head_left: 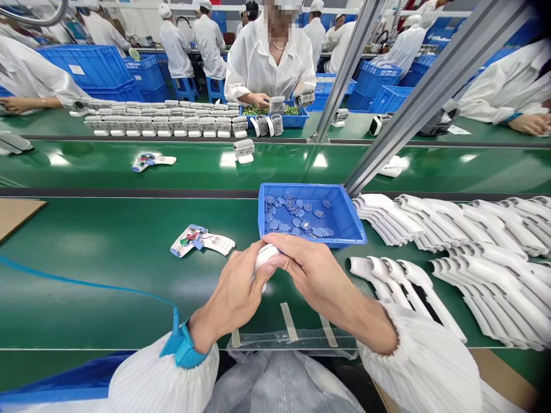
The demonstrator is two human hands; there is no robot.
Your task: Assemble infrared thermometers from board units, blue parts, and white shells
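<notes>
Both hands are closed around one white plastic device housing (266, 256) above the green bench. My left hand (237, 281) grips it from the left, thumb on the near side. From the right, my right hand (307, 265) wraps over its top, fingers pressed together. Most of the housing is hidden by the hands. Left of them lies an open housing half (217, 243) with wires and blue parts inside. Just beyond my hands stands a blue bin (355, 226) holding several small blue round pieces.
White curved shells (387, 221) lie in stacked rows at the right, with several more (400, 281) nearer. A metal post (400, 109) slants up from the bench. A blue wrist cord (86, 281) runs left. Across the belt (193, 166), a co-worker (275, 63) handles small white units.
</notes>
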